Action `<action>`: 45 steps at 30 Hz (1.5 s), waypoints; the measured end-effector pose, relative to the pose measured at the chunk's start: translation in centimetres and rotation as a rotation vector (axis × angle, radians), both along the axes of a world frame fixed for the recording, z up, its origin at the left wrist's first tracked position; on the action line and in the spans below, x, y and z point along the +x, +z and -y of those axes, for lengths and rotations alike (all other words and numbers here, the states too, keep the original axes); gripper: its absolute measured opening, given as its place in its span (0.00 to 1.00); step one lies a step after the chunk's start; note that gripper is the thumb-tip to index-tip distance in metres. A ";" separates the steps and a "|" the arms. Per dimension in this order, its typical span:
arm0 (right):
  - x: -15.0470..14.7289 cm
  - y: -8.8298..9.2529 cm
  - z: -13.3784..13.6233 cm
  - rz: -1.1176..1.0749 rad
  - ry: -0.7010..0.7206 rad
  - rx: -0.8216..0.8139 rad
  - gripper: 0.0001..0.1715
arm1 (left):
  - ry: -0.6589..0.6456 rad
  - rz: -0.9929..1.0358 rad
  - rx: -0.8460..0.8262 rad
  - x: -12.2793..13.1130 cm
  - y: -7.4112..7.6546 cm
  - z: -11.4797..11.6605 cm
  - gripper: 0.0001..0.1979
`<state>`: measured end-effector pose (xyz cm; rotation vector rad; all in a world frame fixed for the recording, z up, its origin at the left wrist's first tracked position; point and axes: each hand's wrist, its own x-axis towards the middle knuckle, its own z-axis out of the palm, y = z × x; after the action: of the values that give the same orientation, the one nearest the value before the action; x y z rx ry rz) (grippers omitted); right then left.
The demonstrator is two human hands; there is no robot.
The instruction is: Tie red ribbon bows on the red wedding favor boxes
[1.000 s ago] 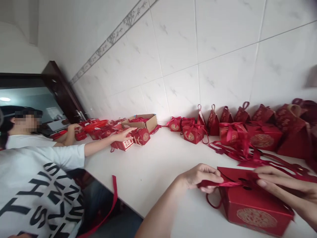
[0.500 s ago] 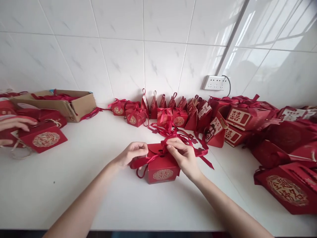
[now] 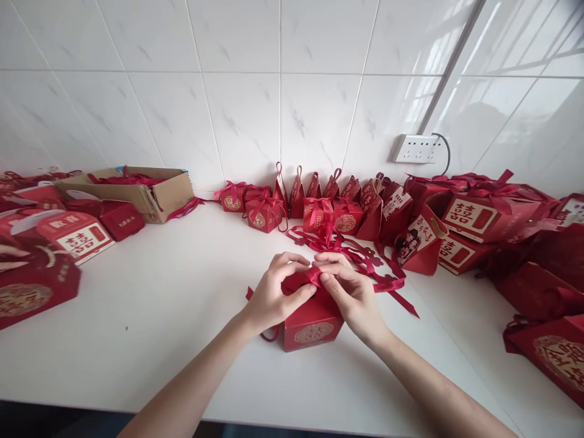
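Observation:
A small red gift box point(image 3: 312, 331) with a round gold emblem on its front stands on the white table in front of me. Both hands meet over its top at a red satin ribbon point(image 3: 314, 277). My left hand point(image 3: 274, 295) pinches the ribbon from the left between thumb and fingers. From the right, my right hand point(image 3: 353, 298) pinches the same ribbon. One ribbon tail and a dark red cord stick out at the box's left side. The hands hide most of the box top and the knot area.
Finished-looking red boxes point(image 3: 264, 216) line the tiled wall, with loose ribbons point(image 3: 351, 249) before them. More boxes point(image 3: 474, 219) are stacked at right. A cardboard carton point(image 3: 173, 194) of ribbon stands back left. At the left edge, another person's hand point(image 3: 11, 257) touches a red box point(image 3: 41, 286).
My left hand has moved right from the box's left side to the ribbon over the top, beside my right hand. The view has turned left; the other person's red box has shifted left.

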<state>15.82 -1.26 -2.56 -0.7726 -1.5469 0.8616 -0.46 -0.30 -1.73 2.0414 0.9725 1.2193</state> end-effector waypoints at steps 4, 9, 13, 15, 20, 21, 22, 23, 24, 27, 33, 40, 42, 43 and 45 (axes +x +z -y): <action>0.0 0.2 0.0 0.010 0.068 -0.053 0.10 | -0.032 0.026 -0.081 0.2 0.2 0.0 0.05; 0.3 0.4 0.0 -0.021 0.060 -0.111 0.13 | -0.085 0.149 -0.152 -0.2 0.3 -0.1 0.04; 0.4 0.6 -0.1 -0.033 0.034 -0.163 0.15 | -0.239 0.220 -0.271 -0.9 0.5 -0.3 0.05; 0.5 0.6 -0.1 -0.009 0.033 -0.175 0.15 | -0.228 0.216 -0.333 -0.9 0.6 -0.3 0.06; 0.4 0.3 -0.3 -0.051 0.020 -0.160 0.13 | -0.120 0.166 -0.321 -0.5 0.6 -0.2 0.10; 0.4 0.2 -0.3 -0.069 0.022 -0.151 0.12 | -0.115 0.161 -0.310 -0.5 0.5 -0.2 0.10; 0.4 0.2 -0.3 -0.072 0.024 -0.141 0.11 | -0.116 0.154 -0.305 -0.4 0.5 -0.2 0.09; 0.4 0.2 -0.3 -0.061 0.025 -0.132 0.10 | -0.120 0.149 -0.304 -0.4 0.5 -0.3 0.08; 0.4 0.2 -0.2 -0.041 0.023 -0.124 0.10 | -0.124 0.151 -0.302 -0.4 0.4 -0.3 0.07; 0.4 0.4 -0.1 0.042 0.014 -0.115 0.11 | -0.116 0.196 -0.293 -0.5 0.3 -0.4 0.08; 0.6 0.6 0.0 0.208 -0.011 -0.068 0.13 | -0.149 0.201 -0.262 -0.7 0.2 -0.5 0.12; 0.9 0.6 0.0 0.280 0.029 0.001 0.09 | -0.135 0.204 -0.209 -0.7 0.1 -0.7 0.06; 0.9 0.7 0.1 0.295 0.034 0.009 0.08 | -0.109 0.202 -0.161 -0.6 0.0 -0.8 0.05; 0.8 0.7 0.1 0.302 0.031 0.012 0.08 | -0.108 0.201 -0.147 -0.6 0.0 -0.8 0.05; 0.8 0.7 0.0 0.317 0.023 0.011 0.06 | -0.125 0.203 -0.147 -0.6 0.0 -0.8 0.04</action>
<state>16.64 -1.29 -1.88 -0.9183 -1.8393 0.7728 -1.09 0.52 -1.75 1.7976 0.8011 1.2231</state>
